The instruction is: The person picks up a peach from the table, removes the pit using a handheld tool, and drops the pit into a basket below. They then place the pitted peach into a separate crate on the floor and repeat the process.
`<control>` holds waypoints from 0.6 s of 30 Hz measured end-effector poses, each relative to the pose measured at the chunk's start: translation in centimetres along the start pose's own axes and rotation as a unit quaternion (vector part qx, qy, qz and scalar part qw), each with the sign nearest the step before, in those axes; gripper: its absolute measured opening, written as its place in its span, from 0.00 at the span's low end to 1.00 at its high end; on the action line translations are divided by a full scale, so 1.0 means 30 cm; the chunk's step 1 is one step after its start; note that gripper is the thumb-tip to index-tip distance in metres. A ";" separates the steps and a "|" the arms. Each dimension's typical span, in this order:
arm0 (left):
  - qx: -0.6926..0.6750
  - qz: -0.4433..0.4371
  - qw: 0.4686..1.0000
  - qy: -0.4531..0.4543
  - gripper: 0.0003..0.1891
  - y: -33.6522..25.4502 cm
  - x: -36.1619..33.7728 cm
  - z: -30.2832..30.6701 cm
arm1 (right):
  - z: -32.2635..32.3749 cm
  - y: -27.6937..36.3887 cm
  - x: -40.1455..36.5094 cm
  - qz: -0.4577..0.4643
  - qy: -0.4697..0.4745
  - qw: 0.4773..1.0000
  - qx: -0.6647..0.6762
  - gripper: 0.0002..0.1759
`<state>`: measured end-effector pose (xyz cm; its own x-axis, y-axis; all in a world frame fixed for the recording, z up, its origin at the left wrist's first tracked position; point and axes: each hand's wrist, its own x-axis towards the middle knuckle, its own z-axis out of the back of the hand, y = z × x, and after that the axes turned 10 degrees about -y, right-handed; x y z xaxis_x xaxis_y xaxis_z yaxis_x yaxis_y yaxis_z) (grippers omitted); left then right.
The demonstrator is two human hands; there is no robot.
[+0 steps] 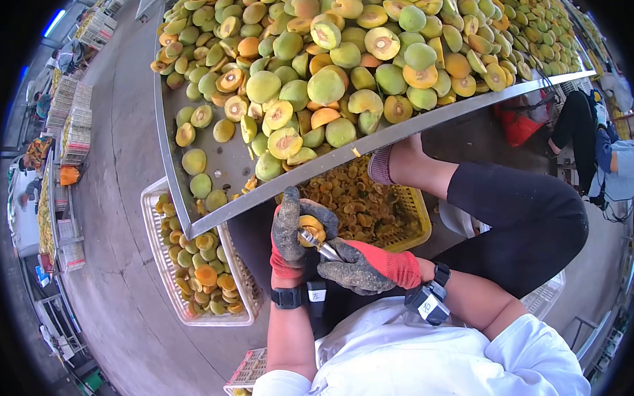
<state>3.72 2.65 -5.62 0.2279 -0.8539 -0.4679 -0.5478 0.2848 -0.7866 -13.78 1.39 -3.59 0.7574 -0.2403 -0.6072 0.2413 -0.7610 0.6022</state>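
My left hand point(288, 228), in a dirty grey-and-red work glove, is closed around a yellow peach half point(312, 226) with its cut face up. My right hand point(362, 268), gloved the same way, grips a shiny metal pitting tool point(327, 252), its tip against the cut face; its handle is mostly hidden in the fist. Just beyond both hands is the front rim of a metal table point(282, 190), heaped with green-yellow peach halves point(326, 86), many with the brown stone showing.
Below the table, a yellow crate point(426, 226) contains small brownish-yellow scraps. A white crate point(177, 312) of peach halves stands on the floor to the left. A red bag point(519, 121) and another person point(615, 166) are at the right. Stacked crates point(75, 123) line the far left.
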 end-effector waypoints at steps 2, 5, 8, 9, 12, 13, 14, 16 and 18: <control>-0.014 -0.031 0.999 -0.004 0.33 0.011 -0.006 -0.005 | 0.006 -0.031 0.016 -0.011 0.021 0.999 0.042 0.15; -0.013 -0.005 0.999 -0.038 0.32 -0.012 -0.006 -0.035 | -0.005 -0.028 0.014 0.025 -0.019 0.999 -0.007 0.16; -0.008 -0.003 0.999 0.034 0.35 -0.034 0.012 -0.022 | -0.016 0.000 0.005 0.036 -0.036 0.998 -0.033 0.16; -0.008 -0.005 0.999 0.032 0.35 -0.029 0.016 -0.006 | -0.013 0.007 0.004 0.037 -0.003 0.999 0.030 0.15; -0.026 -0.027 0.998 0.052 0.32 -0.010 0.028 0.031 | -0.017 0.008 0.010 0.034 0.025 0.995 0.091 0.14; -0.050 -0.035 0.996 0.067 0.32 -0.009 0.025 0.023 | -0.017 0.004 0.010 0.029 0.019 0.995 0.091 0.14; -0.074 -0.043 0.993 0.083 0.32 -0.004 0.025 0.014 | -0.010 -0.001 0.007 0.028 0.017 0.995 0.091 0.14; -0.145 -0.027 0.988 0.048 0.33 0.039 0.027 -0.008 | 0.002 -0.008 0.004 -0.030 0.065 0.980 0.185 0.15; -0.213 -0.014 0.977 0.011 0.34 0.054 0.020 -0.005 | -0.013 0.003 -0.009 -0.021 0.060 0.981 0.182 0.16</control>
<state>2.85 2.54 -7.13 0.2325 -0.8694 -0.4360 -0.8284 0.0578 -0.5571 -13.74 1.64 -3.17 0.8230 -0.1485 -0.5483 0.0577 -0.9383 0.3408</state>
